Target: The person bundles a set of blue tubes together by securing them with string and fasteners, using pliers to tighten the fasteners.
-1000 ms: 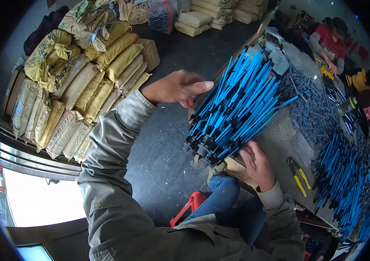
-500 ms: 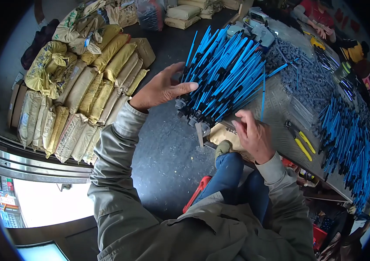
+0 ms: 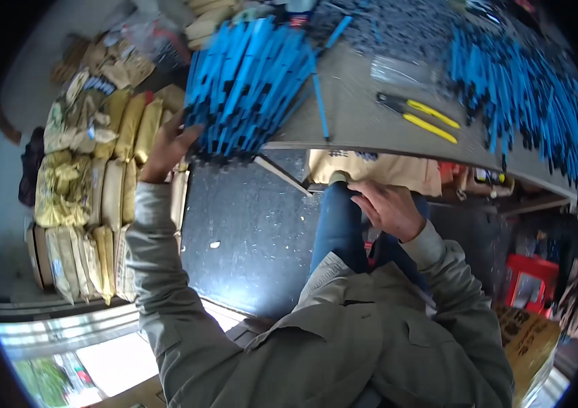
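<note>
Pliers with yellow handles (image 3: 430, 129) lie on the grey tabletop (image 3: 343, 112), their dark head pointing left, just below a clear plastic packet (image 3: 401, 70). Under the table edge stands a large brown paper sack (image 3: 398, 173) with dark printing. On the left, tan and yellow sacks (image 3: 104, 190) are stacked in rows, beside a dark floor (image 3: 241, 224) dotted with pale scraps. A red frame (image 3: 549, 269) stands at right, above a printed cardboard box (image 3: 527, 334). Bright daylight fills a doorway (image 3: 115, 360) at lower left.
</note>
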Demonstrator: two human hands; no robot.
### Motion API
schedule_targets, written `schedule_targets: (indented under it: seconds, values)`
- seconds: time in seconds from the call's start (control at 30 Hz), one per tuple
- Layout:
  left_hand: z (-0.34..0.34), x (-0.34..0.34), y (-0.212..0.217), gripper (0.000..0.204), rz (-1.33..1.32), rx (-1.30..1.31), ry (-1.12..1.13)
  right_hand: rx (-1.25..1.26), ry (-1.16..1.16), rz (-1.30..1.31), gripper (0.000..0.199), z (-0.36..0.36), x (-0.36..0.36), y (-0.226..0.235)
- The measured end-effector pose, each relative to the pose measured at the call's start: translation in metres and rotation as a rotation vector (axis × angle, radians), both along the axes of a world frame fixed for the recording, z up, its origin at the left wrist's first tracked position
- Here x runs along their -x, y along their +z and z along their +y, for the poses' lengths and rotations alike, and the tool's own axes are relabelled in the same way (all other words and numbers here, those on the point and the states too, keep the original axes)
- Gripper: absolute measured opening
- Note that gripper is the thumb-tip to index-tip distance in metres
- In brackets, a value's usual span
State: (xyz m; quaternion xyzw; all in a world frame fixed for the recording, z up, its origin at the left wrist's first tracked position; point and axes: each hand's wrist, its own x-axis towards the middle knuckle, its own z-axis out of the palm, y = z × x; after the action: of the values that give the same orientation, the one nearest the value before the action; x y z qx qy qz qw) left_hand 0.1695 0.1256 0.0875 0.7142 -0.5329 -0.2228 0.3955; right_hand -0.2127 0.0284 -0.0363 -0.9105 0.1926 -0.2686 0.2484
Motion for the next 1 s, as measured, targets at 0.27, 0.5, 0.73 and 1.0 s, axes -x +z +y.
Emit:
schedule_targets:
  seconds: [0.27, 0.5, 0.73, 1.0]
  values:
    - [0.025, 0.020, -0.034, 0.049, -0.197, 0.387, 0.497, -0.226, -0.258, -0.078, 0.018, 0.024, 0.080, -0.105]
    - [-0.009, 0.110, -0.077, 0.070, -0.245, 0.824, 0.963, -0.371, -0.322, 0.076, 0.016, 0.054, 0.113, -0.147]
    - [-0.013, 0.087, -0.084, 0.068, -0.493, 0.899, 1.057, -0.443, -0.434, -0.027, 0.015, 0.063, 0.115, -0.173]
    - [-0.009, 0.098, -0.067, 0.051, -0.526, 0.860, 1.119, -0.956, -0.625, -0.456, 0.003, -0.001, 0.129, -0.178]
